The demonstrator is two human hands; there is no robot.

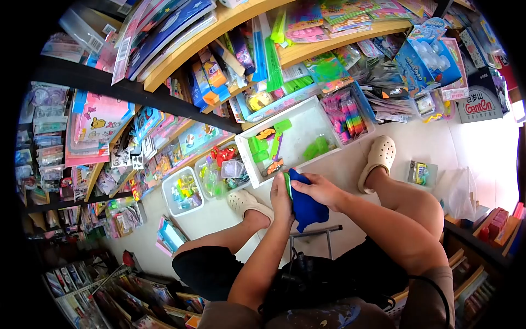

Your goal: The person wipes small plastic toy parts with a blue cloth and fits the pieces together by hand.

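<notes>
L hand (281, 200): fingers pointing fwd, palm in, gripping
R hand (323, 192): thumb twd L, closed grip
Arms (392, 225): both fwd, converging

Just off centre towards four o'clock, we see blue cloth (309, 208), soft-looking and matt. Near one o'clock, we find a smooth white box (298, 143), seemingly plastic; at eight, a translucent plastic tub (187, 211). At three, we note a thin, glossy plastic bag (459, 189). We read smooth pale wood in the shelf edge (227, 23) at twelve, and metal in the frame (330, 244) at five.
</notes>
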